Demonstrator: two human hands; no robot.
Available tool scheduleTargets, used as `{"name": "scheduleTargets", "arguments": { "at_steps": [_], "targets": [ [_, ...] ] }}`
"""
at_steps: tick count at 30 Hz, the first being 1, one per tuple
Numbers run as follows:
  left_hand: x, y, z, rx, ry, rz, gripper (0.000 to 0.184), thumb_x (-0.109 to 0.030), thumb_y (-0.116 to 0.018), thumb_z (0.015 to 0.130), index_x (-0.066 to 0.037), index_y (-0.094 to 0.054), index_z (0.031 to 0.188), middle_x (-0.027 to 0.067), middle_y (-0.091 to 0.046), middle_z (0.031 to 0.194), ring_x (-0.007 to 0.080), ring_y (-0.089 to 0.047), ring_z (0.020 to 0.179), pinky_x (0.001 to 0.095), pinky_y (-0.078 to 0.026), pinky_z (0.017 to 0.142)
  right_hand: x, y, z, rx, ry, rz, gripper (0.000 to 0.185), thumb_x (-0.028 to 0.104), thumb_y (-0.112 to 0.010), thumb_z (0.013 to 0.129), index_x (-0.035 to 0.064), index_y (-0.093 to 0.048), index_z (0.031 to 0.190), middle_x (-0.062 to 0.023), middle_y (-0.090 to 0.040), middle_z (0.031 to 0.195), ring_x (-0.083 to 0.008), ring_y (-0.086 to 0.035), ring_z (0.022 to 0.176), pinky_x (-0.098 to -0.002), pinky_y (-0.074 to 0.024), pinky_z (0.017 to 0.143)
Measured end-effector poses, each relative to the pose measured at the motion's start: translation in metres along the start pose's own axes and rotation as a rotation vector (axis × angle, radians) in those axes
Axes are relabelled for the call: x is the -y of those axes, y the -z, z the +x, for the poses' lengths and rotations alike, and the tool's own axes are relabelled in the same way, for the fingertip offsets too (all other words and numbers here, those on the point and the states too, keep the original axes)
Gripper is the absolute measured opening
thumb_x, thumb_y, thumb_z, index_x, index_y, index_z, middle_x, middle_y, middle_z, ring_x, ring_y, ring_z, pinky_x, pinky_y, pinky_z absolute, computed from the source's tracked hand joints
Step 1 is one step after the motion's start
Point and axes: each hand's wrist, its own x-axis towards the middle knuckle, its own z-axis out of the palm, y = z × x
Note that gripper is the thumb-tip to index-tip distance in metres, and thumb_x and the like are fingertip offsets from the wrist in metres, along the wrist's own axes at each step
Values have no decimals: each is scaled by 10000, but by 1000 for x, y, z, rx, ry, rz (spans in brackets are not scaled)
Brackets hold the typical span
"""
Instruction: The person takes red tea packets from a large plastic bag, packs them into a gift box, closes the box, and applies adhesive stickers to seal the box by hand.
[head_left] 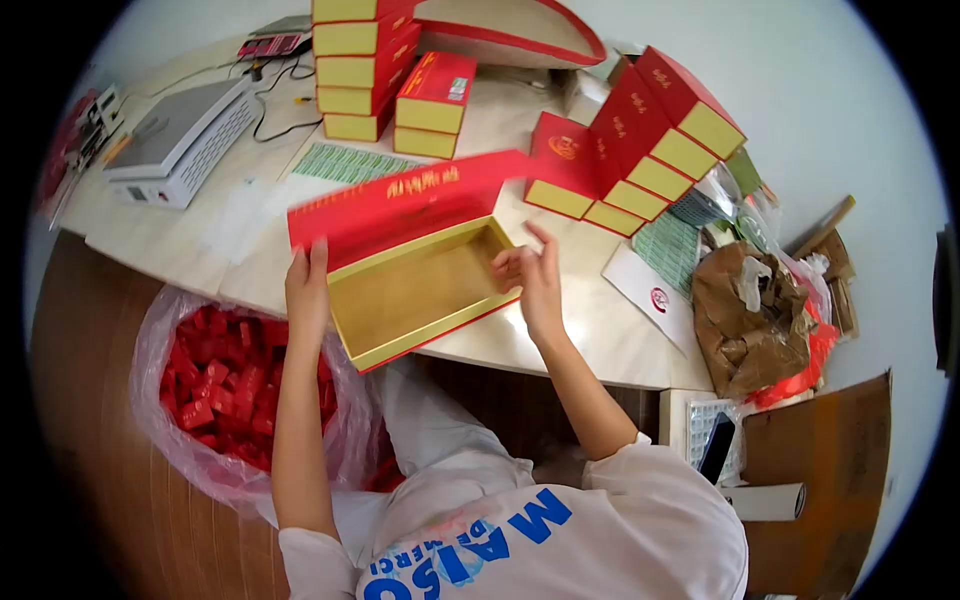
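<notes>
In front of me an opened red gift box (430, 285) with a yellow inside is tilted over the table edge, its tray bare inside. Its red lid (400, 205), with gold lettering, stands raised along the far side and looks slightly blurred. My left hand (308, 287) grips the left end of the box, thumb up against the side. At the right end is my right hand (535, 283), its fingers apart and partly curled by the rim; whether they touch it is hard to tell.
Closed red boxes (640, 130) are stacked at right, more (360, 70) at the back. Green printed sheets (350, 165) lie beneath. A white machine (180, 140) stands left. Below is a plastic bag of small red packets (225, 385); brown paper (750, 315) and cardboard (815, 470) sit right.
</notes>
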Motion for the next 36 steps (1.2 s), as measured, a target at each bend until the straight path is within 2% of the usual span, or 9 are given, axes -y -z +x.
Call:
{"name": "scheduleTargets", "arguments": {
  "at_steps": [6,8,11,19,21,28,31,33,36],
  "targets": [
    [-5,3,27,100,273,-177,574,-431,-471,989,84,-565,1223,134,-636,1172,186,-583,1067,291,-410,952,-7,-14,-22,172,73,-352,133,40,-508,944,15,-595,1041,-71,-596,743,-171,-585,707,-292,-454,661],
    [-5,0,32,100,340,-230,570,-425,-471,990,83,-559,1230,135,-635,1173,183,-583,1072,294,-410,956,-8,-16,-18,223,425,-695,103,-2,-571,869,33,-635,943,-66,-572,695,-209,-545,655,-333,-407,644],
    [-5,2,33,144,418,-338,567,-431,-478,984,63,-543,1255,131,-625,1195,184,-579,1096,296,-413,961,-7,-25,-21,220,496,-757,124,-20,-602,818,59,-651,900,-58,-559,670,-221,-503,622,-348,-363,654],
    [0,27,15,197,490,-380,522,-453,-423,998,-44,-510,1310,100,-596,1223,183,-584,1070,306,-434,942,-20,-27,-34,374,642,-864,278,267,-777,728,91,-641,895,-26,-566,767,-231,-515,779,-397,-342,853],
    [16,46,-2,150,197,-358,490,-416,-418,1008,-24,-521,1284,98,-612,1178,181,-585,1047,304,-434,935,-21,-26,-34,395,640,-887,319,308,-782,720,95,-635,906,-34,-586,843,-242,-513,797,-401,-338,859],
    [101,142,-131,-264,293,18,390,-355,-422,1018,-51,-589,1198,92,-650,1111,177,-595,1035,303,-428,926,-6,-64,-67,294,745,-446,190,83,-601,727,67,-618,915,-109,-606,913,-289,-554,851,-430,-404,781],
    [166,154,-196,-193,278,261,337,-300,-466,1010,-41,-602,1177,101,-640,1147,209,-582,1090,319,-423,953,-8,-123,-102,628,743,-189,84,35,-585,763,46,-628,834,-102,-618,830,-263,-565,756,-384,-446,707],
    [165,144,-230,-160,227,567,270,-200,-532,961,-34,-616,1156,173,-634,1109,311,-597,1033,378,-442,931,-35,-160,-130,829,658,-99,111,47,-619,774,42,-643,882,-96,-635,860,-275,-580,782,-384,-451,705],
    [179,160,-292,-174,227,883,275,-139,-583,845,-5,-647,1076,196,-656,997,347,-604,974,421,-464,854,-112,-215,-172,999,465,-275,201,104,-650,795,53,-659,990,-134,-661,948,-322,-601,871,-410,-474,789]
  ]
}}
